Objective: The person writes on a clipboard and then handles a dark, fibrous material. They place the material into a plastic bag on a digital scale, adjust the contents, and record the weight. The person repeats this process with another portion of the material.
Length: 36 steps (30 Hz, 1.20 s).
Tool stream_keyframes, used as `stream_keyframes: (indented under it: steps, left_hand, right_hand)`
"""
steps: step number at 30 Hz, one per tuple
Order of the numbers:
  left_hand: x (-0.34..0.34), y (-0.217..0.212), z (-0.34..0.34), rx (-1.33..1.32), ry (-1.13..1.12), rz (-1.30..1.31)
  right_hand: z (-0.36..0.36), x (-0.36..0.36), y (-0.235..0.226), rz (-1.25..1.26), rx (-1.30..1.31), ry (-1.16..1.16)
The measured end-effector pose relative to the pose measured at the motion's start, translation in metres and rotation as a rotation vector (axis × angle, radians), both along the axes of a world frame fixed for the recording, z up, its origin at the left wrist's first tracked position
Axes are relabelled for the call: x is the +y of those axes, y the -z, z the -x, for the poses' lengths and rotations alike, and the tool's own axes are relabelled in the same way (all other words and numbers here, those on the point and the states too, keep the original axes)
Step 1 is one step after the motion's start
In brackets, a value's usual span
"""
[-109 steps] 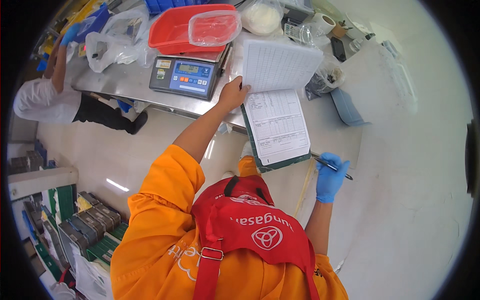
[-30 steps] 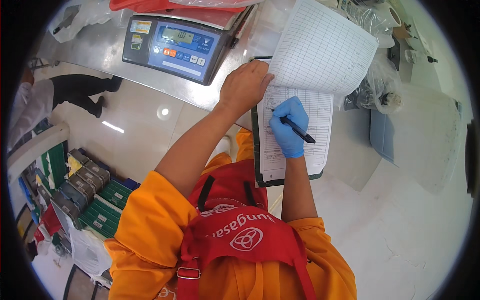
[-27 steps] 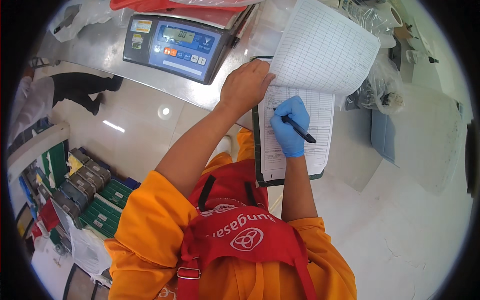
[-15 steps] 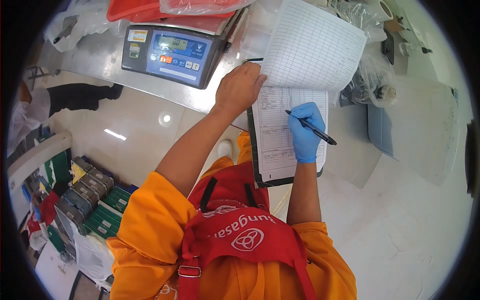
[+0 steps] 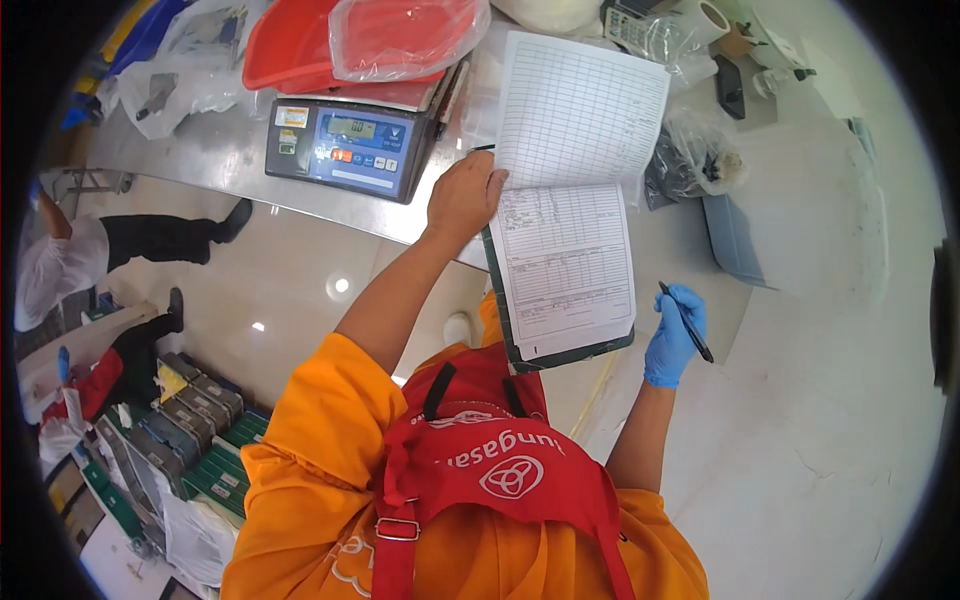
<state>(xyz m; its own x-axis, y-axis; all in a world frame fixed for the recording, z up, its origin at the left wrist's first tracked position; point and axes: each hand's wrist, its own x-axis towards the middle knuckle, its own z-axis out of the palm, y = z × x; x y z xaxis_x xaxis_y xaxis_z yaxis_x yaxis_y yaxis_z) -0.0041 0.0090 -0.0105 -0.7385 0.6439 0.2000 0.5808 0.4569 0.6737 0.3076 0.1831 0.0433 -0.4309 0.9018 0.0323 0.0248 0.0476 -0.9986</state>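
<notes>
My bare left hand (image 5: 465,198) grips the upper left side of a dark green clipboard (image 5: 572,357). Its thumb lies at the edge of the papers, and the fingers are partly hidden. A printed form (image 5: 565,270) lies on the board, with a lined sheet (image 5: 583,110) folded up over its top. To the right of the clipboard, apart from it, my right hand (image 5: 675,345) in a blue glove holds a black pen (image 5: 690,325). The pen slants, its upper left end just past the fingers.
A digital scale (image 5: 345,150) stands on the metal table (image 5: 210,160), beneath a red tray (image 5: 290,45). Plastic bags (image 5: 705,150), a calculator (image 5: 627,30) and a grey bin (image 5: 730,240) sit beyond the clipboard. Two other people appear at left, near stacked crates (image 5: 205,400).
My right hand has moved off the form, rightward and down, still with the pen. My left hand stays at the clipboard's side. The view has shifted, and a second person shows at left.
</notes>
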Motion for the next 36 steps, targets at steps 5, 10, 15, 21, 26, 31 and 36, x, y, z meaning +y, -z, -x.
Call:
stream_keyframes:
  steps: [5,10,15,21,26,31,36]
  left_hand:
    - [-0.001,-0.002,0.001,-0.04,0.01,-0.027]
    - [0.0,-0.006,0.002,-0.067,0.005,0.003]
    - [0.005,-0.015,0.011,-0.229,0.002,0.07]
    - [0.002,-0.015,0.013,-0.244,0.005,0.051]
    - [0.002,-0.013,0.012,-0.22,-0.011,0.075]
    - [0.0,-0.012,0.004,-0.124,-0.035,0.034]
    - [0.006,-0.009,-0.007,-0.044,-0.079,-0.002]
  right_hand:
    - [-0.048,-0.006,-0.004,0.083,0.023,0.162]
    - [-0.08,-0.022,-0.005,0.11,0.051,0.265]
    - [-0.106,-0.03,0.007,0.077,0.018,0.34]
    - [-0.116,-0.029,0.015,0.135,0.045,0.265]
    - [-0.069,-0.036,0.001,-0.039,-0.092,0.313]
    - [0.003,-0.03,0.018,-0.047,-0.067,0.011]
    - [0.093,-0.027,0.037,-0.116,-0.043,-0.289]
